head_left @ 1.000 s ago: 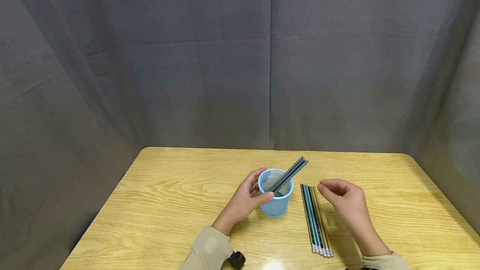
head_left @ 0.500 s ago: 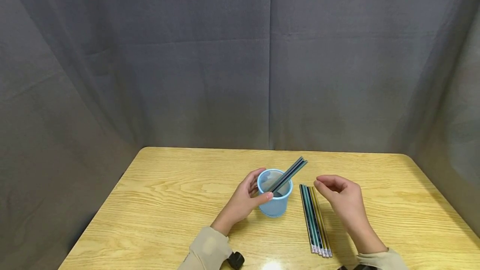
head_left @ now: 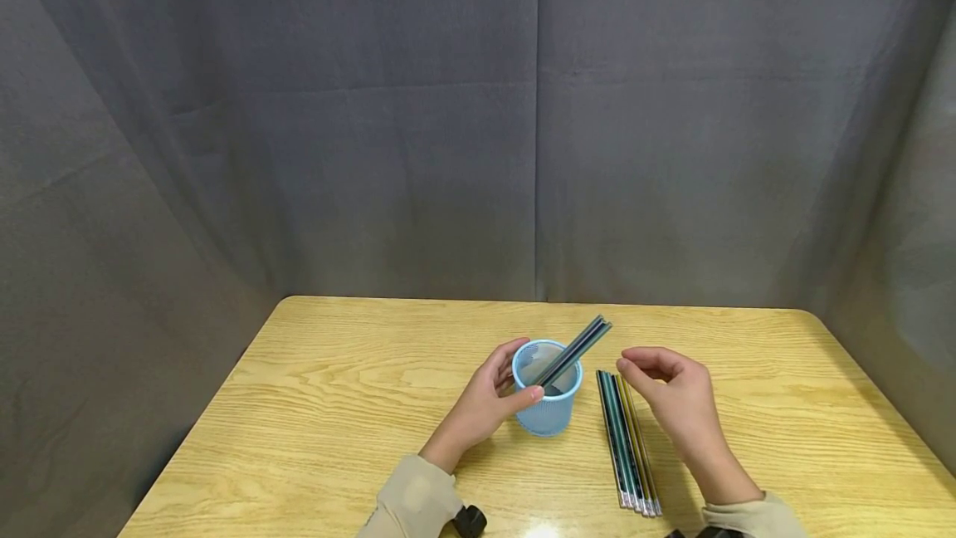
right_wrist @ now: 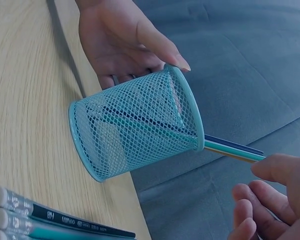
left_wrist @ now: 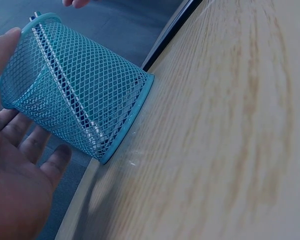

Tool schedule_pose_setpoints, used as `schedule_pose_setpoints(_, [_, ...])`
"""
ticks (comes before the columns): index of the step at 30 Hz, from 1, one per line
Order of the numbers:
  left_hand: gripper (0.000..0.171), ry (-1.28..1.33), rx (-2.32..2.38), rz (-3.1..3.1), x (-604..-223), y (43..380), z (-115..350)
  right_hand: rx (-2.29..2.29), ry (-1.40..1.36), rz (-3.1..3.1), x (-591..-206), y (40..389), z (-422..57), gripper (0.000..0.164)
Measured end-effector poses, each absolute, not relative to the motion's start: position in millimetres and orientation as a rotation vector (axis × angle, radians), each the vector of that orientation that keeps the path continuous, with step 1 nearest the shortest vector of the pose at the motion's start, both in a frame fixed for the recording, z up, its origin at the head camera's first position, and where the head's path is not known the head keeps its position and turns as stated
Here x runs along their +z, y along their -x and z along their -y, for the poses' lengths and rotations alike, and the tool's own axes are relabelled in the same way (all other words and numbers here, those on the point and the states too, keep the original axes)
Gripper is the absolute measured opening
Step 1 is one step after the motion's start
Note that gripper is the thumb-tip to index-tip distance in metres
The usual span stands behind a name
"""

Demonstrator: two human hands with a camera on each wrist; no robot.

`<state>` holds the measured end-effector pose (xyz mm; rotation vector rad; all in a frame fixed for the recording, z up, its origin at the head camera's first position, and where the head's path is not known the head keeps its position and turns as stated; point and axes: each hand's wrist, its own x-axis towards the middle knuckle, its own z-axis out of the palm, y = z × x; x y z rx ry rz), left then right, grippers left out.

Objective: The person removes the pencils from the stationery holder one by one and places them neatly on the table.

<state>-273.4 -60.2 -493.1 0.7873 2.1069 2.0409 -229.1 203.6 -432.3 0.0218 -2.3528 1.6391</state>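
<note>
A light blue mesh pencil cup (head_left: 545,418) stands on the wooden table. My left hand (head_left: 478,409) holds it from the left, thumb at the rim and fingers along its far side. Several dark and green pencils (head_left: 577,351) lean inside the cup, their upper ends out over the right of the rim. To the cup's right, a row of pencils (head_left: 629,447) in black, green and gold lies side by side, eraser ends toward me. Over the far end of that row is my right hand (head_left: 680,401), fingers loosely bent with nothing between them and the thumb.
The light wooden table (head_left: 358,372) ends at a grey curtain (head_left: 411,148) behind it, with more curtain at both sides. A small black device (head_left: 470,520) sits at my left wrist.
My right hand has shifted slightly left, over the far ends of the pencils in the row. The left hand and the cup have hardly moved.
</note>
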Motion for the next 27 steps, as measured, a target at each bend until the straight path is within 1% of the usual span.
schedule_pose_setpoints(8, [0.067, -0.790, 2.028, -2.121, -490.3, 272.9, 60.9, 1.609, -0.046, 2.346, -429.8, 230.1, -196.6, 0.028])
schedule_pose_setpoints(18, [0.071, -0.765, 2.024, -2.150, -491.2, 273.2, 60.5, 1.628, -0.068, 2.342, -431.2, 234.1, -189.3, 0.026])
schedule_pose_setpoints(27, [0.067, -0.773, 2.031, -2.139, -491.3, 273.9, 60.3, 1.618, -0.093, 2.344, -434.3, 239.5, -183.9, 0.022])
